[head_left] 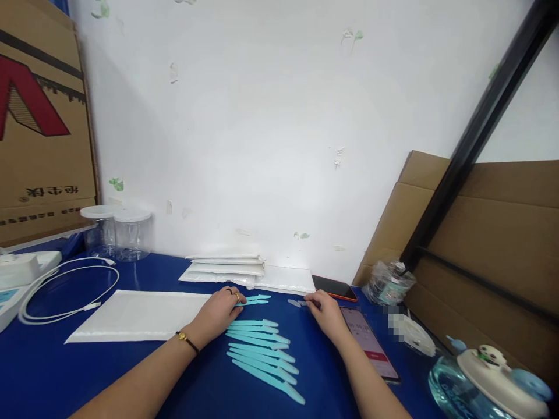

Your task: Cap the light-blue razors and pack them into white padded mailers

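My left hand (220,314) rests on the blue table (52,372) with its fingers pinching the end of a light blue plastic razor-like stick (257,299). My right hand (325,314) is a short way to the right, its fingertips on a small clear cap (294,303). Between and below the hands lies a row of several light blue sticks (264,355), side by side. A white padded envelope (135,316) lies flat just left of my left hand.
A stack of white envelopes (227,269) sits by the wall. Two phones (369,343) (335,287) lie to the right. Clear jars (128,233), a white cable (65,291), cardboard boxes (480,244) and a water bottle (484,378) ring the work area.
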### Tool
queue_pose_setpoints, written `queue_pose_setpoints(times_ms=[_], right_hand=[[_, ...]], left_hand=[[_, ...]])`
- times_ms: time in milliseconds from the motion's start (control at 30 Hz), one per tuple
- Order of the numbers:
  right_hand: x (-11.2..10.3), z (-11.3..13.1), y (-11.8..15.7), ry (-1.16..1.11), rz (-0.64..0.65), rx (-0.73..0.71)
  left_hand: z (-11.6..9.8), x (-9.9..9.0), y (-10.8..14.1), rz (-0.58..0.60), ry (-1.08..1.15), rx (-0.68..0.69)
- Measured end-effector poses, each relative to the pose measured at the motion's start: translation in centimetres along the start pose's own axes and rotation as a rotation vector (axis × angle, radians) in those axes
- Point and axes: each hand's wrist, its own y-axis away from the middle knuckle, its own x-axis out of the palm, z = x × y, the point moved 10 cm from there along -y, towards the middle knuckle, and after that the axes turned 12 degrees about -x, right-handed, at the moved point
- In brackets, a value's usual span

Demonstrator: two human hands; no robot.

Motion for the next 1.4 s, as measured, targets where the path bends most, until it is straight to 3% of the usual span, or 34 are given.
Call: queue_pose_setpoints(times_ms=[167,367,600,800,1067,1400], right_hand=[[3.0,2.9,-0.3,0.093,0.148,-0.101],[4.6,4.3,-0.1,-0.018,0.223,-0.118],[4.6,4.7,0.0,-0.087,0.215,-0.084],[4.3,4.2,0.0,-0.089,0.189,-0.036],[5.7,5.1,0.0,-0.176,0.201,-0.051],[6.9,5.9,0.2,-0.252,0.16,-0.024]], left_hand=[[-0.3,0.5,0.1,0.001,-0.107,0.009],[-0.9,0.3,0.2,0.039,-0.118,-0.003],[-1.8,0.6,0.4,0.052,-0.12,0.039],[-0.8,1.2,0.1,0.055,0.003,-0.009],[0.8,2.1,-0.4,0.101,0.186,-0.094],[0.5,3.0,-1.0,0.16,0.281,-0.109]])
